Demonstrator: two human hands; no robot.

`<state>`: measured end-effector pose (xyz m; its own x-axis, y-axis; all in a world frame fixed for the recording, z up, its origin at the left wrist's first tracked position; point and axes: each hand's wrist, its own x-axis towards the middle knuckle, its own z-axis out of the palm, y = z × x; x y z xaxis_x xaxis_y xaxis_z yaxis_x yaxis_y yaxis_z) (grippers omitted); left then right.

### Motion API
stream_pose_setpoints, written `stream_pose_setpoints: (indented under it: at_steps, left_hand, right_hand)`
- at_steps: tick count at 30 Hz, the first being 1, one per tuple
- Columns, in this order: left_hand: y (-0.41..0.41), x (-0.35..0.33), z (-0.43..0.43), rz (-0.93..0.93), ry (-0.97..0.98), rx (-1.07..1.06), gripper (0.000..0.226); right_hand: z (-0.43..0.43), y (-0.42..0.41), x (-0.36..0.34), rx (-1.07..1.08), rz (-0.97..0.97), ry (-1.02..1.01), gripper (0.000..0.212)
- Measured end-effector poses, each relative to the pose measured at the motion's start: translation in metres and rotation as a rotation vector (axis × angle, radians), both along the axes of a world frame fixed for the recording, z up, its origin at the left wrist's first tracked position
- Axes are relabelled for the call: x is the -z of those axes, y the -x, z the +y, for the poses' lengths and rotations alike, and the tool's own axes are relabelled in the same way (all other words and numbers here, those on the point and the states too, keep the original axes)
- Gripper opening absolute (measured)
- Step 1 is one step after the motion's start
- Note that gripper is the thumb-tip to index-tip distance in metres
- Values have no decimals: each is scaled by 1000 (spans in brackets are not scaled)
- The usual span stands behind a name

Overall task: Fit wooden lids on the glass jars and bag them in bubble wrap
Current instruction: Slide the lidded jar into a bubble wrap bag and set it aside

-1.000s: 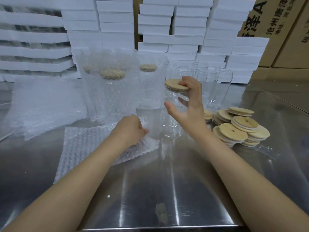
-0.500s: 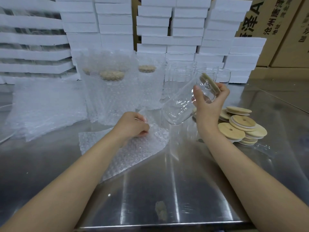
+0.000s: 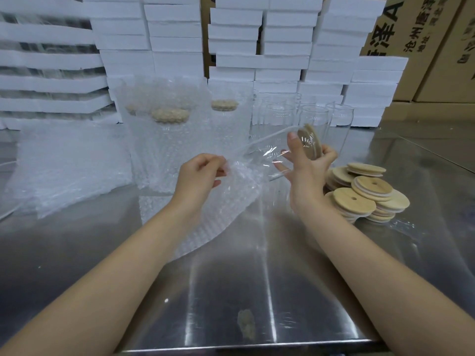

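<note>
My right hand [image 3: 305,170] grips a clear glass jar [image 3: 262,152] by its top end, where a round wooden lid [image 3: 309,145] sits; the jar lies nearly on its side, base pointing left. My left hand [image 3: 199,176] pinches the upper edge of a bubble wrap bag [image 3: 221,209], lifted off the steel table [image 3: 231,291]. The jar's base meets the bag's edge beside my left fingers. A heap of loose wooden lids [image 3: 365,194] lies right of my right wrist. Bare glass jars [image 3: 311,116] stand behind.
Several jars wrapped in bubble wrap [image 3: 169,140] stand at the back centre. A pile of bubble wrap [image 3: 66,165] lies at the left. White foam boxes [image 3: 257,47] are stacked along the back, cardboard cartons [image 3: 424,44] at the right. The table's front edge [image 3: 244,346] is near me.
My right hand lifted the lidded jar off the table and tipped it sideways, base toward the left. My left hand raised the bubble wrap bag up to the jar.
</note>
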<state>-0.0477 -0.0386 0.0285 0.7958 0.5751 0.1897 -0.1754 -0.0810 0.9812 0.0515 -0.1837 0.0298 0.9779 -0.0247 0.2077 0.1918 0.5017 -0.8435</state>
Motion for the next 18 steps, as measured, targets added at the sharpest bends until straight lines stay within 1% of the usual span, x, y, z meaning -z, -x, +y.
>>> stream_pose_setpoints:
  at_steps: [3, 4, 5, 7, 8, 9, 12, 14, 16, 18]
  left_hand:
    - [0, 0, 2, 13, -160, 83, 14]
    - [1, 0, 2, 37, -244, 139, 19]
    - [2, 2, 2, 78, -359, 188, 37]
    - [4, 11, -1, 164, -655, 226, 81]
    - [4, 16, -3, 172, -783, 217, 94]
    - [4, 19, -6, 153, -862, 192, 98]
    - [7, 19, -9, 40, -931, 76, 89]
    - [9, 14, -10, -28, -1107, -23, 82]
    - [11, 11, -13, -72, -1256, -95, 81]
    - [13, 7, -17, -93, -1304, -120, 84]
  right_hand:
    - [-3, -3, -2, 78, 30, -11, 51]
    - [-4, -3, -3, 104, 39, -12, 51]
    - [-5, -4, -4, 122, 49, -16, 51]
    - [-5, -3, -5, 119, 68, -32, 50]
    - [-4, -2, -5, 104, 75, -35, 49]
    - [-2, 1, -5, 88, 82, -23, 49]
    - [6, 13, -2, 36, 67, 63, 49]
    - [12, 21, 3, 5, 23, 119, 51]
    - [18, 29, 10, 0, -4, 167, 55]
    - [26, 37, 17, -21, -11, 205, 57]
